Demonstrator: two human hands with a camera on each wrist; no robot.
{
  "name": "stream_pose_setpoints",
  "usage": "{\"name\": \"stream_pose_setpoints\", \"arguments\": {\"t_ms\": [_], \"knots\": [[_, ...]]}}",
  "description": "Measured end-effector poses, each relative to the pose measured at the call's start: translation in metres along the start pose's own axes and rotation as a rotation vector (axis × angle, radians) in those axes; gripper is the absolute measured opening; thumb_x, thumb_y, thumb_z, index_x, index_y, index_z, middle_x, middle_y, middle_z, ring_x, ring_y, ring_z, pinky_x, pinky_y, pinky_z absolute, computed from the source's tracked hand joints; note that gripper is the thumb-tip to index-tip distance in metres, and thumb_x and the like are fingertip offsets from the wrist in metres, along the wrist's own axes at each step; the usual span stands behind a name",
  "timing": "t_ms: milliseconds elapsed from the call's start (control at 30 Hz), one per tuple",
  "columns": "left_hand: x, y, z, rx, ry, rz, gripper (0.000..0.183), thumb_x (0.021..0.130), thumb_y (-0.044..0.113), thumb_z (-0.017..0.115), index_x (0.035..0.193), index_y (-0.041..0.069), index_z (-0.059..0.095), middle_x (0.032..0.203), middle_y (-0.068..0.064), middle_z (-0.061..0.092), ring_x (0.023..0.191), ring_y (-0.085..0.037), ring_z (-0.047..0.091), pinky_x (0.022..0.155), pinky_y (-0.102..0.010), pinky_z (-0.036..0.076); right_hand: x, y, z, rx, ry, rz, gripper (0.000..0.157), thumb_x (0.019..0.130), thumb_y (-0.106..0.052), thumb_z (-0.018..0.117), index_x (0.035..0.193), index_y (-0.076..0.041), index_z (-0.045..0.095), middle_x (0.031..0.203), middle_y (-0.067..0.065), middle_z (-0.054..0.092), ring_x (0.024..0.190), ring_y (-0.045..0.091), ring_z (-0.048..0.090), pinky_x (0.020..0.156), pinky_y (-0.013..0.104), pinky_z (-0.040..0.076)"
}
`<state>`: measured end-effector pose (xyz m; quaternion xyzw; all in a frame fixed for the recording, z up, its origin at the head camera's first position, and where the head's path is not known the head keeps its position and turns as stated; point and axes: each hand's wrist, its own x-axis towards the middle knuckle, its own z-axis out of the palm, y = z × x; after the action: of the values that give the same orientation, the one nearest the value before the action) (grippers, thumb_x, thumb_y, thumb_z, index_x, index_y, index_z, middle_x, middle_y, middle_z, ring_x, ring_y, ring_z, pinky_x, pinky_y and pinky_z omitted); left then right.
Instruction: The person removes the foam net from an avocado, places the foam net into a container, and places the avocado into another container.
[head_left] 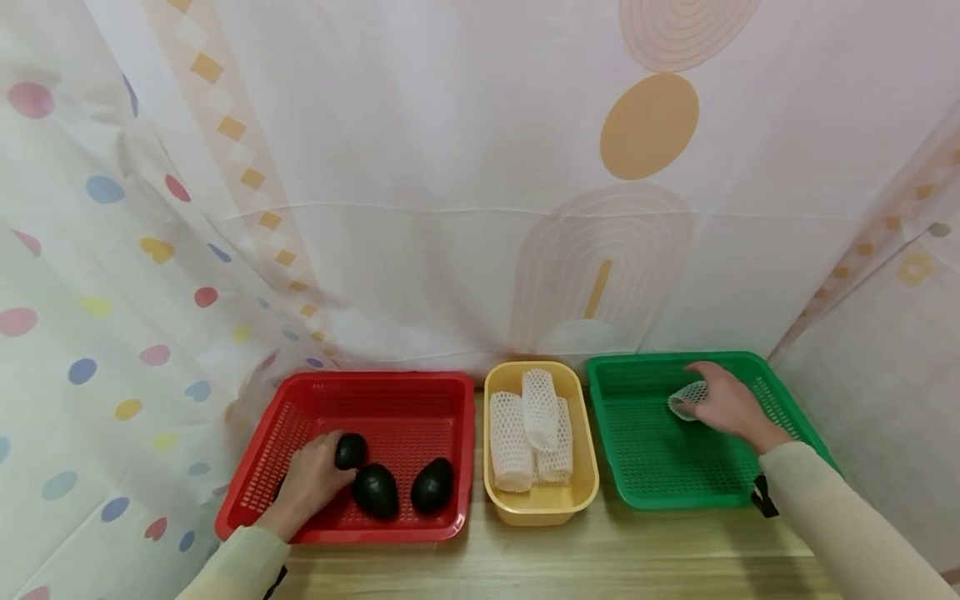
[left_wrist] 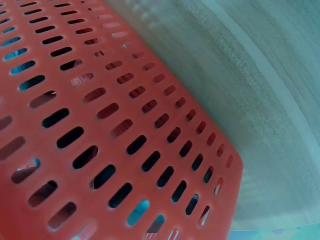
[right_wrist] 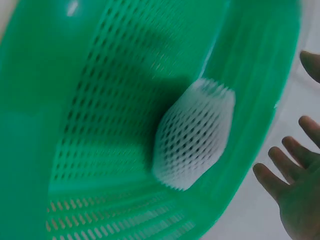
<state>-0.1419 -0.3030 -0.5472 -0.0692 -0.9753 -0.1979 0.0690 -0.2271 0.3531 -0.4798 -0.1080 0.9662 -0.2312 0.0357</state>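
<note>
In the head view my left hand [head_left: 311,477] grips a dark avocado [head_left: 351,452] inside the red basket [head_left: 390,385]. Two more avocados, one right beside the hand [head_left: 376,492] and one farther right [head_left: 432,486], lie on the basket floor. My left wrist view shows only the basket's slotted outer wall [left_wrist: 115,107], with the hand hidden. Over the green basket [head_left: 637,492], my right hand [head_left: 727,404] is spread near a white foam net sleeve [right_wrist: 194,135]. This sleeve bulges, and dark shows through its holes. The right wrist view has the fingers straight and apart from it.
Between the two baskets stands a yellow bin [head_left: 555,504] with several white foam net sleeves [head_left: 512,442] in it. All three containers stand on a wooden table [head_left: 540,558]. Patterned curtains [head_left: 420,275] hang close behind and at both sides.
</note>
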Motion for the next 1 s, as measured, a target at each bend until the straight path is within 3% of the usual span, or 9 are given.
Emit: {"name": "stream_pose_setpoints", "arguments": {"t_ms": [300, 567, 1000], "knots": [[-0.003, -0.006, 0.005, 0.006, -0.036, -0.028, 0.065, 0.077, 0.01, 0.089, 0.129, -0.015, 0.058, 0.111, -0.033, 0.067, 0.097, -0.05, 0.067, 0.083, -0.065, 0.054, 0.011, 0.018, 0.005, -0.066, -0.072, -0.011, 0.077, 0.087, -0.021, 0.081, 0.146, 0.014, 0.046, 0.149, 0.043, 0.038, 0.134, 0.064, 0.037, 0.1, 0.076, 0.039], [-0.001, -0.003, 0.004, -0.009, -0.036, -0.019, 0.063, 0.077, 0.006, 0.089, 0.128, -0.015, 0.058, 0.111, -0.033, 0.067, 0.098, -0.05, 0.067, 0.083, -0.062, 0.055, 0.015, 0.034, 0.005, -0.18, -0.106, -0.024, 0.077, 0.079, -0.014, 0.08, 0.145, 0.011, 0.05, 0.146, 0.042, 0.043, 0.13, 0.065, 0.041, 0.096, 0.075, 0.043], [0.001, -0.001, 0.003, -0.016, -0.087, -0.049, 0.061, 0.079, 0.006, 0.088, 0.127, -0.017, 0.055, 0.109, -0.032, 0.067, 0.099, -0.049, 0.067, 0.083, -0.061, 0.055, 0.018, 0.048, 0.004, -0.18, -0.158, 0.016, 0.079, 0.077, -0.007, 0.082, 0.146, 0.012, 0.048, 0.146, 0.044, 0.042, 0.13, 0.066, 0.039, 0.091, 0.075, 0.045]]}}
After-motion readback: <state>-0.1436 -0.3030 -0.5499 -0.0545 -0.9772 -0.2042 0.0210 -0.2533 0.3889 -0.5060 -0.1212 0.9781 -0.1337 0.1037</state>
